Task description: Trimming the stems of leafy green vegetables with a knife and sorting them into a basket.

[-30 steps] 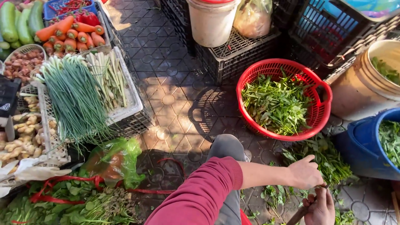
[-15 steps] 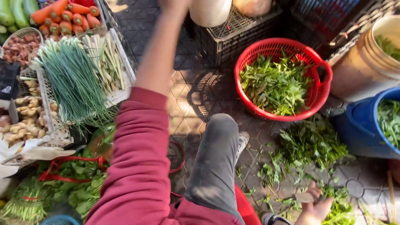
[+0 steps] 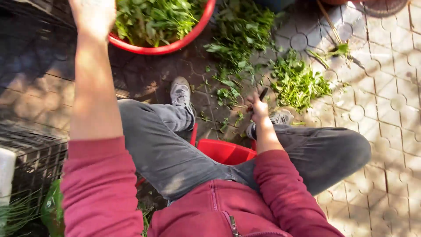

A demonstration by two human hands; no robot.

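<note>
My left hand (image 3: 93, 15) reaches forward to the near rim of a red plastic basket (image 3: 169, 46) filled with leafy greens (image 3: 153, 17). The frame's top edge cuts off its fingers, so its grip is hidden. My right hand (image 3: 259, 110) rests low between my knees, closed around a thin dark tool (image 3: 263, 93) that points up from the fist. Loose greens (image 3: 298, 81) lie scattered on the paving just beyond that hand. I sit on a low red stool (image 3: 224, 151), in grey trousers and a red zip jacket.
A black plastic crate (image 3: 30, 145) stands at my left with a green bag (image 3: 52, 206) below it. More cut greens (image 3: 240, 30) trail from the basket toward my grey shoe (image 3: 180, 93). A thin stick (image 3: 330, 26) lies at the upper right on patterned paving (image 3: 386, 131).
My left arm swung up from my side and out to the red basket. The view tilted down onto my lap. My right hand stayed low by the scattered greens, still gripping the tool.
</note>
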